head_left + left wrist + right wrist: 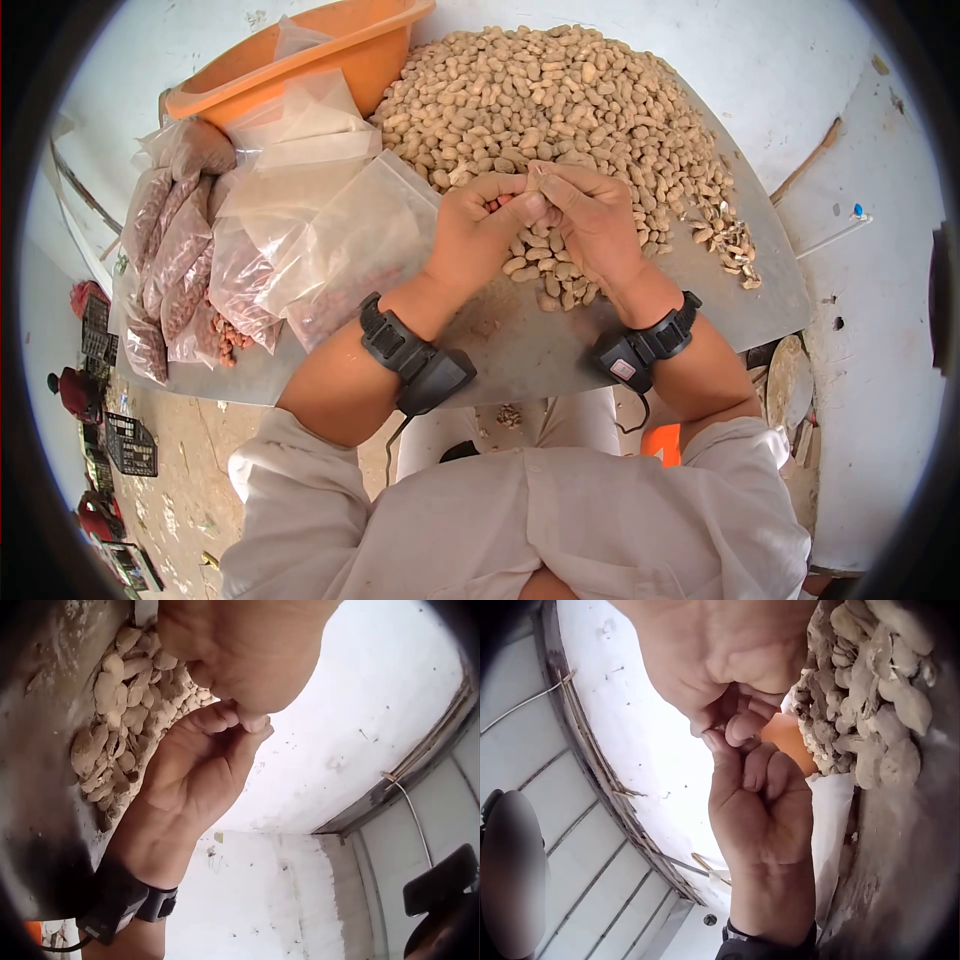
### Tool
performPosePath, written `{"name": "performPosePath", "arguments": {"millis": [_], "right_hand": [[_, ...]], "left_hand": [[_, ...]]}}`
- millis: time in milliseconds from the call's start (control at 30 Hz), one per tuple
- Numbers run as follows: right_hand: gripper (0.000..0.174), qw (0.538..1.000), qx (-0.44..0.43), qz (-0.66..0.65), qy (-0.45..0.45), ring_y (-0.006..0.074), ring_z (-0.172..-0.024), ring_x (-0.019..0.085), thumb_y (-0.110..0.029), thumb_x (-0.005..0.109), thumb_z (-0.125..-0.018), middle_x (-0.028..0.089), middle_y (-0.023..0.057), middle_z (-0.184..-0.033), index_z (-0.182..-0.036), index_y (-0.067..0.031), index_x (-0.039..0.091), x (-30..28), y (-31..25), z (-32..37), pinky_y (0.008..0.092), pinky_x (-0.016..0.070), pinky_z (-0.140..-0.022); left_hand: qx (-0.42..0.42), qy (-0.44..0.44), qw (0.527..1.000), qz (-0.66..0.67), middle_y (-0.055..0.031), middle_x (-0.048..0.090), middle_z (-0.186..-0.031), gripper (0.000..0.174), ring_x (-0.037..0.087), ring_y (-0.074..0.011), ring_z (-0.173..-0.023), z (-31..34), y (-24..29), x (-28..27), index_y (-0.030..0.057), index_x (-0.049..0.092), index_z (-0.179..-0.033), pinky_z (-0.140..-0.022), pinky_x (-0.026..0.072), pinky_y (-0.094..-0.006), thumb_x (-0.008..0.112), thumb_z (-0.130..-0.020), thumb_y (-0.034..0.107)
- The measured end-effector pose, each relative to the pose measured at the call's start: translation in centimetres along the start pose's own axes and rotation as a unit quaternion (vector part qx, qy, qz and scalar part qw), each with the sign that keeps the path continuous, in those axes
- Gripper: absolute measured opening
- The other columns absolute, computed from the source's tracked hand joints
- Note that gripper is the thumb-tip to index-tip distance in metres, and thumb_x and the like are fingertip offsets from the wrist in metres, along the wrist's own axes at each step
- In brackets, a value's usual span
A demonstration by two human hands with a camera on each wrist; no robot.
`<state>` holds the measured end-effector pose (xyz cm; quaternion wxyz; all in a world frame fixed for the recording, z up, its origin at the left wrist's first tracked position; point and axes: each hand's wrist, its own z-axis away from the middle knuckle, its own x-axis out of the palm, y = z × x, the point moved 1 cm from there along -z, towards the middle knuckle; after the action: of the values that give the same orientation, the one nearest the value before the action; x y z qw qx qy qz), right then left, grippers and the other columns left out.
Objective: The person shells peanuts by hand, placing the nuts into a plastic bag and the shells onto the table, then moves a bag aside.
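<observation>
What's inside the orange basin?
A piece of clear plastic shows inside the orange basin, above the near rim, with some of the inner wall. The basin's bottom is hidden behind its near wall, so I can't tell what lies there.

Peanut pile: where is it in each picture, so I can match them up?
Head view: the peanut pile is at the top, just right of the middle.
Left wrist view: the peanut pile is at the upper left.
Right wrist view: the peanut pile is at the upper right.
Shared landmark: the left hand and right hand, fingers together.
</observation>
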<state>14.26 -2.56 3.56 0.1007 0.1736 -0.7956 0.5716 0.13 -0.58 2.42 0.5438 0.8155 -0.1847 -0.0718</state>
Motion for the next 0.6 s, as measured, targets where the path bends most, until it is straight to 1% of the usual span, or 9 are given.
{"name": "performPosePath", "arguments": {"millis": [67,167,267,367,467,600], "right_hand": [[0.013,1.0,0.003,-0.012,0.001,0.0083,-0.065,0.053,-0.007,0.061,-0.084,0.059,0.0037,-0.075,-0.088,0.0047,0.065,0.0,0.2,-0.1,0.0208,0.0424,-0.057],[0.012,1.0,0.013,-0.012,-0.001,0.0078,-0.065,0.053,-0.007,0.062,-0.083,0.06,0.0031,-0.075,-0.089,0.003,0.065,0.1,0.4,0.0,0.0209,0.0425,-0.057],[0.014,0.999,0.001,-0.03,0.023,0.0073,-0.064,0.052,-0.008,0.063,-0.083,0.06,0.0029,-0.076,-0.09,0.0035,0.065,0.6,0.4,0.1,0.0207,0.0422,-0.058],[0.015,0.996,-0.004,-0.068,0.052,0.0072,-0.065,0.052,-0.008,0.062,-0.083,0.06,0.0029,-0.076,-0.092,0.0044,0.064,1.0,0.7,0.3,0.0207,0.0422,-0.058],[0.017,0.993,-0.004,-0.108,0.055,0.007,-0.066,0.051,-0.007,0.062,-0.084,0.06,0.0032,-0.077,-0.096,0.0049,0.063,1.3,0.8,0.3,0.0203,0.0421,-0.059],[0.021,0.988,0.035,-0.136,0.065,0.0064,-0.066,0.05,-0.007,0.062,-0.084,0.06,0.0023,-0.077,-0.101,0.0047,0.061,0.9,1.4,0.1,0.0197,0.0419,-0.06]], "left_hand": [[-0.028,0.023,0.999,0.018,-0.0011,0.063,-0.078,0.015,0.053,-0.0042,-0.068,0.0,0.4,0.2,-0.0033,0.063,-0.093,-0.061,0.0445,-0.0188,0.062,-0.083,0.008],[-0.023,0.04,0.998,0.031,-0.0013,0.062,-0.077,0.015,0.053,-0.0039,-0.067,0.1,-0.2,0.2,-0.0037,0.063,-0.094,-0.06,0.0441,-0.0182,0.063,-0.084,0.008],[0.019,0.041,0.996,0.082,-0.0007,0.061,-0.075,0.014,0.052,-0.0036,-0.066,-0.2,-1.5,0.5,-0.0031,0.063,-0.093,-0.059,0.0436,-0.0175,0.063,-0.083,0.007],[0.011,0.045,0.996,0.079,-0.0003,0.061,-0.074,0.014,0.052,-0.0034,-0.065,-0.2,-1.2,0.6,-0.0032,0.063,-0.092,-0.058,0.043,-0.0171,0.064,-0.083,0.006],[0.028,0.042,0.995,0.091,0.0,0.06,-0.074,0.014,0.052,-0.0034,-0.066,-0.3,-1.4,0.8,-0.0033,0.063,-0.093,-0.058,0.0432,-0.0171,0.064,-0.083,0.007],[-0.03,0.046,0.997,0.051,0.0013,0.059,-0.072,0.017,0.049,-0.0033,-0.062,-0.3,-1.1,0.4,-0.0037,0.063,-0.097,-0.055,0.0411,-0.0168,0.063,-0.084,0.008]]}}
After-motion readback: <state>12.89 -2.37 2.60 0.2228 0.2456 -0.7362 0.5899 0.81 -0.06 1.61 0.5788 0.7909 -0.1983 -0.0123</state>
